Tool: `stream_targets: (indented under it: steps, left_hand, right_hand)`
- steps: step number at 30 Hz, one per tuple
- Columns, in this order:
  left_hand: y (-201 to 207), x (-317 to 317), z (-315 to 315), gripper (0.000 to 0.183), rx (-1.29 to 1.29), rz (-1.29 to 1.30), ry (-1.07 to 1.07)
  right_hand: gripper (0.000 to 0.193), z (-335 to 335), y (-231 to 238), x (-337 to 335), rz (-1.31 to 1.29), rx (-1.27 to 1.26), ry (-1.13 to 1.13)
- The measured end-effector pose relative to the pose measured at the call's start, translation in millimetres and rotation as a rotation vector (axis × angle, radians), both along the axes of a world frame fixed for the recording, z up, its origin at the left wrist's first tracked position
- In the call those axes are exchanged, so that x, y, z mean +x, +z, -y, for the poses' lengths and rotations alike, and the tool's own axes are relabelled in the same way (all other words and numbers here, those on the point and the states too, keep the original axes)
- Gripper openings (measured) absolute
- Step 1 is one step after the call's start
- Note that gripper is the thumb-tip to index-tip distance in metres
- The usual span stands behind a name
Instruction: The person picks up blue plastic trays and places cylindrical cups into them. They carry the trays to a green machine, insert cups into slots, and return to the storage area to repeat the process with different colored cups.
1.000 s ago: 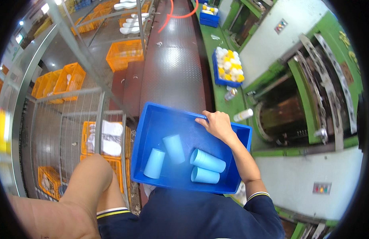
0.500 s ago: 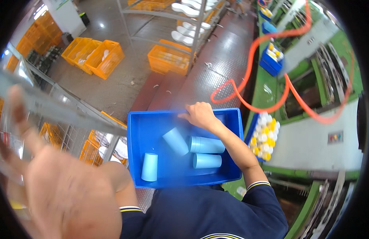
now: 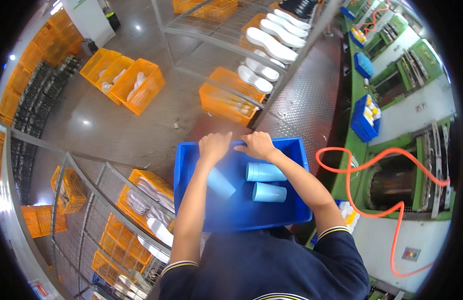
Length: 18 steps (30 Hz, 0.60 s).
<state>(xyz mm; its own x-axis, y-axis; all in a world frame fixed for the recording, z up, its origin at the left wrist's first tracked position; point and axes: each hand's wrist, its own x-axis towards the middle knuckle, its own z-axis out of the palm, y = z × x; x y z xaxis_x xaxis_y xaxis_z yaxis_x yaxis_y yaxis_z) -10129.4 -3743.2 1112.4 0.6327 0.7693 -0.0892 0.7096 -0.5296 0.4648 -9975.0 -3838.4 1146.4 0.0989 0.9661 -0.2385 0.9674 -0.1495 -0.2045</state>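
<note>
A blue plastic bin (image 3: pixel 241 216) is in front of my body, its near side against my shirt. Over its far rim my left hand (image 3: pixel 214 148) is hooked, fingers curled round the edge. Just to the right of it, my right hand (image 3: pixel 259 146) grips the same rim, the two thumbs close together. Inside lie light blue tumblers: a nested stack (image 3: pixel 265 172) and another tumbler (image 3: pixel 269 192) on their sides at the right. One slanted tumbler (image 3: pixel 221 184) rests beside my left forearm, which covers part of the bin's left side.
Metal racks hold white shoe soles (image 3: pixel 275 44) ahead and orange crates (image 3: pixel 141 192) at left. More orange crates (image 3: pixel 139 87) stand on the floor. Along the right run green machines, a blue box of yellow and white pieces (image 3: pixel 365 119) and a looping orange hose (image 3: pixel 347 185).
My left hand, raised and blurred at the left before, is now on the bin's far rim. The view has shifted along the aisle. The tumbler at the bin's left is now out of sight.
</note>
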Motion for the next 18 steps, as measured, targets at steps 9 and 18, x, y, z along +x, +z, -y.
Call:
stream_targets:
  steps: [9, 18]
  left_hand:
    - [-24.8, -56.1, -193.9, 0.062, 0.043, -0.135, 0.422]
    - [-83.1, -126.5, -330.2, 0.061, 0.152, -0.188, 0.904]
  right_hand:
    - [0.044, -264.4, -68.4, -24.8, -0.084, 0.171, 0.386]
    - [0.044, -480.2, -122.3, -104.1, -0.205, 0.235, 0.851]
